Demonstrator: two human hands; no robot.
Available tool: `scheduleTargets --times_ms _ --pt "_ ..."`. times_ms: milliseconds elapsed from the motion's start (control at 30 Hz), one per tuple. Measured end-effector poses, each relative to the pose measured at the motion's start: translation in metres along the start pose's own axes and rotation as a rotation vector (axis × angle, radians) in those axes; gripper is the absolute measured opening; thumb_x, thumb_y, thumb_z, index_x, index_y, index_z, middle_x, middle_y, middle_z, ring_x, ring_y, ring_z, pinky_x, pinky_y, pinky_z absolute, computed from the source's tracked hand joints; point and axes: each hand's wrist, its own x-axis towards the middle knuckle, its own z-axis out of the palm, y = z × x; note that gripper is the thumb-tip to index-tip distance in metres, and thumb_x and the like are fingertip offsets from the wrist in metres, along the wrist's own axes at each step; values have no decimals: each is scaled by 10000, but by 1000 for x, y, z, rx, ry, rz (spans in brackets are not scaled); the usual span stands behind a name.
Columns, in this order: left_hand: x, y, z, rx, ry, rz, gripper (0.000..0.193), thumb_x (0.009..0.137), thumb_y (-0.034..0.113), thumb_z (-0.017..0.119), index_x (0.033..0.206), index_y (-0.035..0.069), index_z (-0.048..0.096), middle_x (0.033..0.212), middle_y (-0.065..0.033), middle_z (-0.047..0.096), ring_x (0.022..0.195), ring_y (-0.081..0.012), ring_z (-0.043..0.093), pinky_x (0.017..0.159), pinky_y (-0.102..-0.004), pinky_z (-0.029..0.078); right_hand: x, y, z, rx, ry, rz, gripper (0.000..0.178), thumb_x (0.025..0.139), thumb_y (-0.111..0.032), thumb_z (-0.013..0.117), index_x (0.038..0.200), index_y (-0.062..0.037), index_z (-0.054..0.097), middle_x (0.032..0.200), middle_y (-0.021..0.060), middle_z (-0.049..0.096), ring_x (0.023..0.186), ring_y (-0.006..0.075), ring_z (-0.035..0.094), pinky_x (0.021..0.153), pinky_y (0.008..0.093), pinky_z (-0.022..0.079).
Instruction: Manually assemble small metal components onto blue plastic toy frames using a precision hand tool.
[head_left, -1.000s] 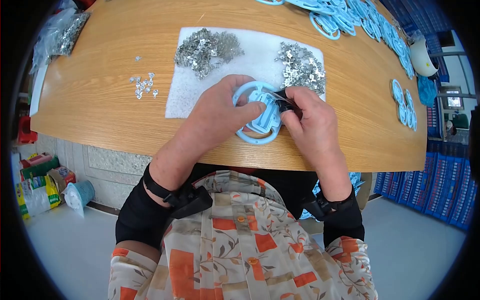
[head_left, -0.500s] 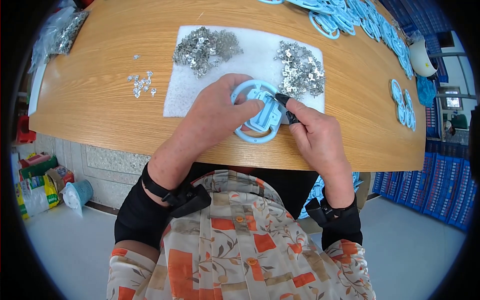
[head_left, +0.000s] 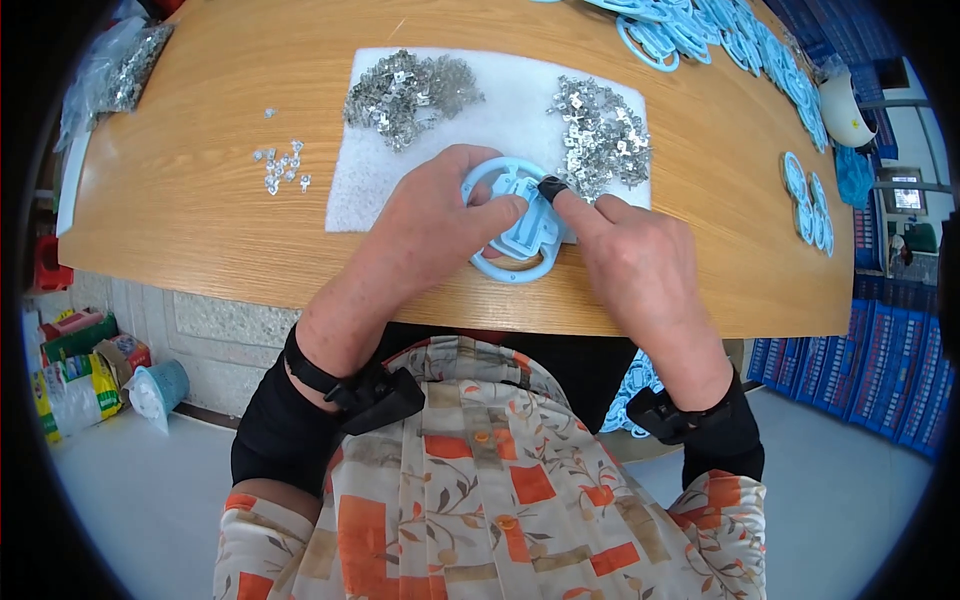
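A light-blue plastic toy steering wheel (head_left: 526, 273) is held over the table's near edge. My left hand (head_left: 432, 215) is closed round its left side, the thumb lying across the middle plate. The index finger of my right hand (head_left: 640, 255), in a black fingertip cover (head_left: 550, 189), presses on the wheel's upper right. My right hand's other fingers are curled, its thumb is hidden, and whatever may be in them cannot be seen. Just beyond the hands, small metal clips lie in a left heap (head_left: 405, 95) and a right heap (head_left: 600, 140) on a white foam sheet (head_left: 505, 120).
Several loose clips (head_left: 280, 170) lie on the wooden table (head_left: 200, 225) at left. Blue wheels (head_left: 690, 35) are piled at the far right, with a few more (head_left: 808, 205) near the right edge. A plastic bag of metal parts (head_left: 125, 70) sits at the far left.
My right hand has turned knuckles-up, its thumb going out of sight. Its index fingertip has shifted slightly left onto the wheel. My left hand keeps its hold almost unmoved.
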Motion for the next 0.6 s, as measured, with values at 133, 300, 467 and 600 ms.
scheduleTargets --times_ms 133,300,467,600 --pt "1 0 0 74 26 -20 493 893 225 715 1272 -41 548 1073 -93 683 954 -119 635 844 -267 523 -3 12 2 83 17 -54 301 791 -100 629 1084 -170 647 692 45 582 653 257 665 522 384 509" --pt "2 1 1 23 10 6 488 895 216 712 1271 -46 545 1079 -89 681 958 -115 635 849 -266 522 -5 3 -2 10 -7 -12 272 811 -97 619 1073 -165 640 721 52 617 669 279 666 550 400 521" --pt "3 -4 -1 -47 -24 -2 469 899 186 704 1278 -37 541 1083 -77 674 955 -112 633 851 -266 521 -10 8 1 128 0 9 268 842 -92 610 1100 -157 636 776 77 667 690 303 666 565 396 521" --pt "-3 2 0 -233 -47 -1 465 904 128 686 1312 -18 518 1116 -60 657 975 -104 623 876 -262 511 -26 7 20 704 192 307 255 901 -48 582 1150 -82 622 779 75 660 689 171 660 610 320 513"
